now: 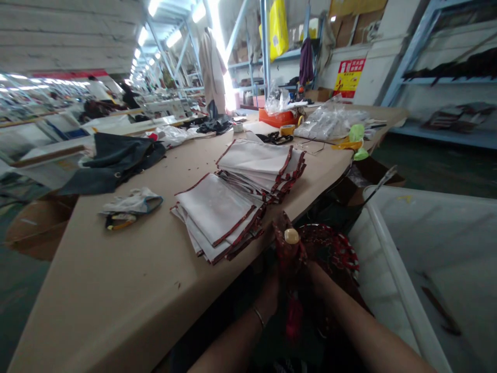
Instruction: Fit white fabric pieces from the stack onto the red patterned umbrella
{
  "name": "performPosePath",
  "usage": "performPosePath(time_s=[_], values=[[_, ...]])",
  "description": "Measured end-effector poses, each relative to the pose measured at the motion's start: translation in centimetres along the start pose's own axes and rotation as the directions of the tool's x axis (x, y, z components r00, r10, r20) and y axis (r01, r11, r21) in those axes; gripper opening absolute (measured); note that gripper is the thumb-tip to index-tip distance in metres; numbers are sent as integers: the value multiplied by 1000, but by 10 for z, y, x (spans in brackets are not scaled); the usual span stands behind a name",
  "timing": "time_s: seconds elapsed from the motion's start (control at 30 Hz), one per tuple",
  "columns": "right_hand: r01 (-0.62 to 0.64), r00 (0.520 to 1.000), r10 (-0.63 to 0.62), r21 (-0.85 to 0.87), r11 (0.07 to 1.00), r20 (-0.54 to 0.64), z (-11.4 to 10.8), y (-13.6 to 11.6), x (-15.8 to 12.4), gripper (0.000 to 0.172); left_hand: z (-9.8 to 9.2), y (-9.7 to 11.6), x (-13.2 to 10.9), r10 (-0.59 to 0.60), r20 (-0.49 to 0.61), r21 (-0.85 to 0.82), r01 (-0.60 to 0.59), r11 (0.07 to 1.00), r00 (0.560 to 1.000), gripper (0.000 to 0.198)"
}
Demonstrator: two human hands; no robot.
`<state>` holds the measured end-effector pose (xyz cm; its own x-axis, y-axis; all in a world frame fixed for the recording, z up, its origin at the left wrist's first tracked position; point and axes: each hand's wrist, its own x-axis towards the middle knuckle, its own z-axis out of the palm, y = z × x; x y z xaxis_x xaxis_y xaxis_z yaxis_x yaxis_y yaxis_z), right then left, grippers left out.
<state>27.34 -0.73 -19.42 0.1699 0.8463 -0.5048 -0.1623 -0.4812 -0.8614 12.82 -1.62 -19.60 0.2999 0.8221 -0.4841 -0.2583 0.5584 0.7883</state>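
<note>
Dark red patterned cloth is bunched up just off the table's near edge, with a cream rounded piece showing at its top. My left hand closes on the cloth from the left, a thin bracelet on its wrist. From the right, my right hand grips the same cloth. The fingers of both hands are largely lost in shadow and behind the cloth. Close by on the table lie two overlapping stacks of pale panels with dark red edging, a nearer stack and a farther stack.
The brown-topped table has its edge beside my hands. A white bin stands at right, near a red patterned round item. White gloves, dark fabric, yellow tape and plastic bags lie on the table.
</note>
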Motion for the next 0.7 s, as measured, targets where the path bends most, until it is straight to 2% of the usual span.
performPosePath(time_s=[0.03,0.1,0.17,0.23,0.3,0.37,0.47,0.53,0.6,0.7], values=[[-26,1000,26,18,999,4,-2,8,-1,30,0,10,-2,124,24,28,-125,992,992,47],[-59,998,58,46,997,6,-3,22,0,28,5,34,-3,360,115,88,-370,925,926,57],[-64,998,64,56,996,-4,-1,30,3,26,13,56,-2,464,203,131,-493,860,863,69],[-56,998,57,43,998,-28,-1,34,6,26,19,70,-1,456,203,167,-489,856,867,66],[-31,997,31,11,999,-68,-4,34,6,25,17,76,-2,415,128,198,-433,879,901,41],[24,992,-28,-31,999,-124,-11,31,1,25,6,78,-8,383,58,195,-386,901,922,25],[184,968,-197,-95,978,-155,-21,18,-13,39,-16,81,-28,385,-16,202,-374,905,923,18],[339,937,-345,-96,936,-57,-22,2,-22,46,-23,92,-43,452,-34,256,-429,866,892,12],[441,893,-439,-5,897,102,-20,-20,-28,49,-19,111,-55,550,15,307,-527,792,835,11],[419,838,-454,175,891,304,-16,-65,-37,47,5,153,-70,652,172,340,-665,665,739,12]])
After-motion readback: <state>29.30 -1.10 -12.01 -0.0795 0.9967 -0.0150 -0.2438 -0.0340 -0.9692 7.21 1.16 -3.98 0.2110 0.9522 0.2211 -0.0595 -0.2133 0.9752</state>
